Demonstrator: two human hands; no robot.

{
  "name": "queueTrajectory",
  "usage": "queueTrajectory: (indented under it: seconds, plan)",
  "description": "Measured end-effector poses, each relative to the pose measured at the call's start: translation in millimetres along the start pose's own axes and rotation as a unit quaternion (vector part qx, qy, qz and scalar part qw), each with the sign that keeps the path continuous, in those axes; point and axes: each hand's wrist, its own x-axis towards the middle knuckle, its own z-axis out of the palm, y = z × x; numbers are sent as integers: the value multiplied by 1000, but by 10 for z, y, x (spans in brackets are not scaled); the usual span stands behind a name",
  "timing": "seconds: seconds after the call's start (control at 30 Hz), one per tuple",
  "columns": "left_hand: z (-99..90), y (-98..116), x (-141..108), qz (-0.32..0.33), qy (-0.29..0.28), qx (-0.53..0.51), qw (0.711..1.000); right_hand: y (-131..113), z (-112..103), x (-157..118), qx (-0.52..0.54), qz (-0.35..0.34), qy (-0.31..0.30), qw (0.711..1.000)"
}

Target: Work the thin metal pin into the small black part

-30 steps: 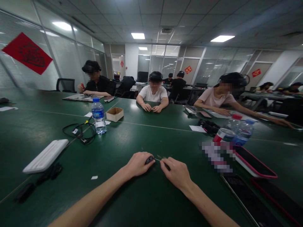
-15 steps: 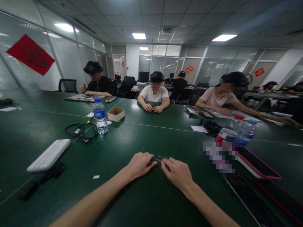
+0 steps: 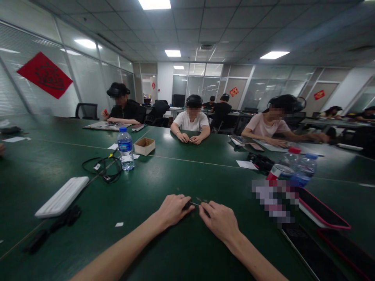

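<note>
Near the middle of the green table (image 3: pixel 164 249), my left hand (image 3: pixel 173 210) is closed around a small dark object (image 3: pixel 188 203). A thin, light-coloured shaft reaches from it toward my right hand (image 3: pixel 221 219). Those right-hand fingers are bent and pinched together, with something dark partly showing beneath them; most of it is hidden. The hands are a small gap apart, both resting on the tabletop. Small, faint see-through scraps (image 3: pixel 202 200) lie just beyond the fingertips.
On the left are a white power bank (image 3: pixel 62 197), black cables (image 3: pixel 102 168), a water bottle (image 3: pixel 125 149) and an open box (image 3: pixel 144 146). Bottles (image 3: pixel 304 169) and phones (image 3: pixel 313 249) lie right. A person (image 3: pixel 190 121) sits opposite, with others on both sides.
The view has tipped slightly upward, so everything sits a little lower. My hands keep nearly the same pose. The co-worker on the right has drawn an outstretched arm inward.
</note>
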Motion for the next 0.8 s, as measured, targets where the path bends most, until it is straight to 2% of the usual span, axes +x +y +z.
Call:
queueTrajectory:
  seconds: [0.33, 0.8]
  plan:
    - [-16, 57, 16, -21, -12, 8, 1000, 46, 93, -31, 9, -11, 10, 1000]
    - [-15, 44, 18, -22, -21, 9, 1000, 87, 78, -31, 53, -38, 58, 996]
